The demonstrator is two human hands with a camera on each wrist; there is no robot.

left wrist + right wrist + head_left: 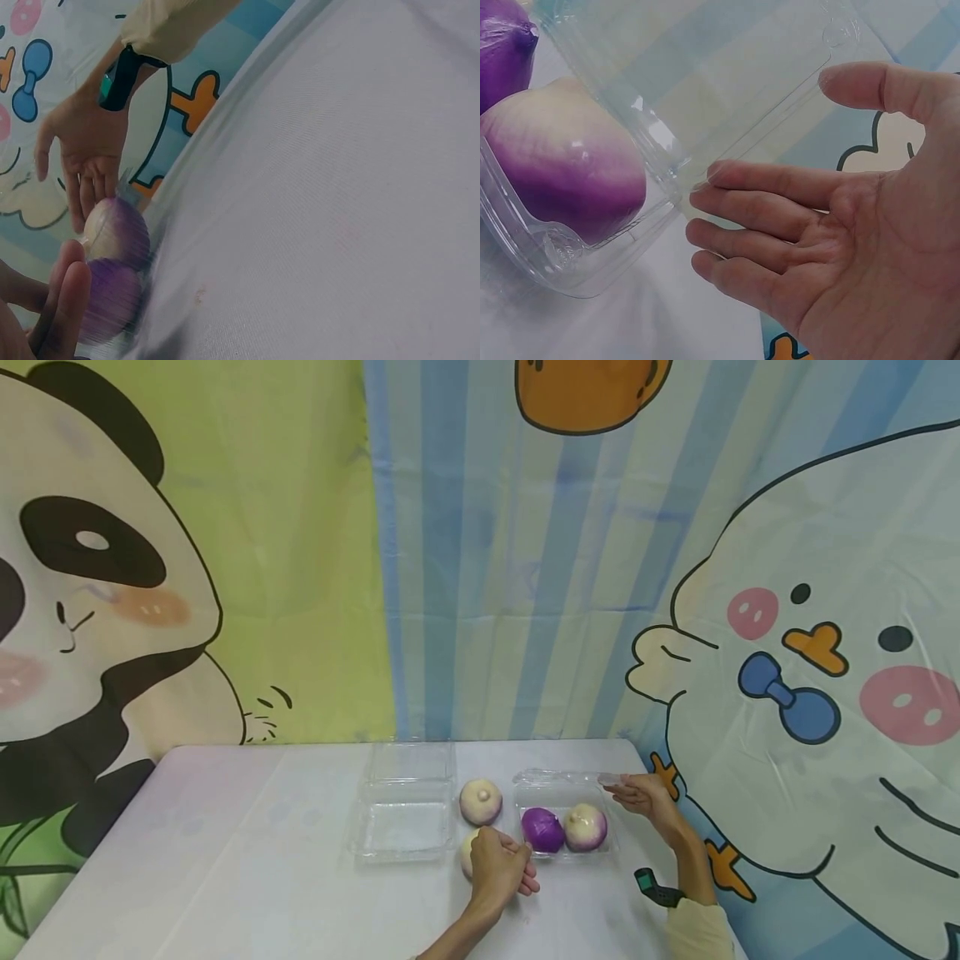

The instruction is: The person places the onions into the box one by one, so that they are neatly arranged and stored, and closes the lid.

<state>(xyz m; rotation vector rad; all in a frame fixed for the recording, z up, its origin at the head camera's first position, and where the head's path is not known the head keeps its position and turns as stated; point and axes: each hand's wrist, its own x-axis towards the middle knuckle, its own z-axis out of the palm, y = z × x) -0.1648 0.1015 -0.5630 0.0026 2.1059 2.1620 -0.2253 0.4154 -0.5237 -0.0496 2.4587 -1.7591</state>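
Box (pixel 581 283) on the surface (pixel 262 860), lid (pixel 727 97) up, holds an onion (pixel 543 831) and a turnip (pixel 587 828); it looks light, flexible and slick — best held by the lid's rim, where the right hand (pixel 810 217) lies with straight fingers and spread thumb, gripping nothing, contact unclear. Left hand (pixel 498 867), fingers loosely extended, seems to hold nothing and partly hides another turnip (pixel 467 854); the lid's clear edges are hard to trace — and the left wrist view cuts that hand off.

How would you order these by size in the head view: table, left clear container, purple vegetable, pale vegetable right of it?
1. Table
2. Left clear container
3. Purple vegetable and pale vegetable: too alike to rank
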